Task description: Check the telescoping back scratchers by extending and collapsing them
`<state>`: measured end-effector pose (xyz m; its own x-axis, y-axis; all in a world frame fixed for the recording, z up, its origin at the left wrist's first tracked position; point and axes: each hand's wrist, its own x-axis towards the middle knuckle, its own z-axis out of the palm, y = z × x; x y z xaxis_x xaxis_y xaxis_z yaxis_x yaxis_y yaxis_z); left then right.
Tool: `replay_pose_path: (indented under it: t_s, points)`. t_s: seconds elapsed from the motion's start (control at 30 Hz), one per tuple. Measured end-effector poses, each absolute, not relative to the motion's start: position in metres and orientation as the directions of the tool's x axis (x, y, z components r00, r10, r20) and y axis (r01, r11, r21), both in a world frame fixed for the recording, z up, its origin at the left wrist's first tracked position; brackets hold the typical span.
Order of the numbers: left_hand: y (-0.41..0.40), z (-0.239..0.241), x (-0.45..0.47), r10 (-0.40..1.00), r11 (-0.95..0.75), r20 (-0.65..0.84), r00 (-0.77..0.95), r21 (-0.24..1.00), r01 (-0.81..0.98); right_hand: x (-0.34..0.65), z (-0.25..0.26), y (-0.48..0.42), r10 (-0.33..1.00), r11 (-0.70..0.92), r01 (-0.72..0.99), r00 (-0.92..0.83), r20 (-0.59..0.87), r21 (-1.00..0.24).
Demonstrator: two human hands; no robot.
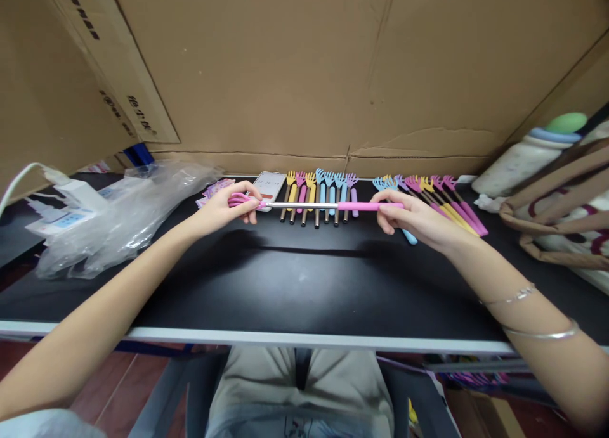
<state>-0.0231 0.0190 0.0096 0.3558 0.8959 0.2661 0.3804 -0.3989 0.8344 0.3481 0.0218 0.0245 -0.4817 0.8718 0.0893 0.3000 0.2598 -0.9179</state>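
Observation:
A pink telescopic back scratcher is stretched out level above the black table, its metal rod showing between the two ends. My left hand is closed around its pink claw end, which the fingers partly cover. The far end of its pink handle is pinched in my right hand. Behind it lies a row of short back scratchers in yellow, pink, blue and purple. Beyond my right hand rests a second group of back scratchers, some partly hidden by that hand.
A phone lies behind my left hand, beside some purple printed cards. Clear plastic bags and a white charger occupy the left. A bottle and a brown-trimmed bag stand right. Cardboard walls the back.

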Motion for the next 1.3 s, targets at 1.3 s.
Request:
replay_pose_path:
  t_s: [1.3]
  points:
    - [0.0111, 0.0041, -0.0205, 0.838, -0.501, 0.362, 0.408, 0.806, 0.314, 0.3515, 0.0152, 0.0229, 0.760, 0.160, 0.334, -0.642, -0.100, -0.929]
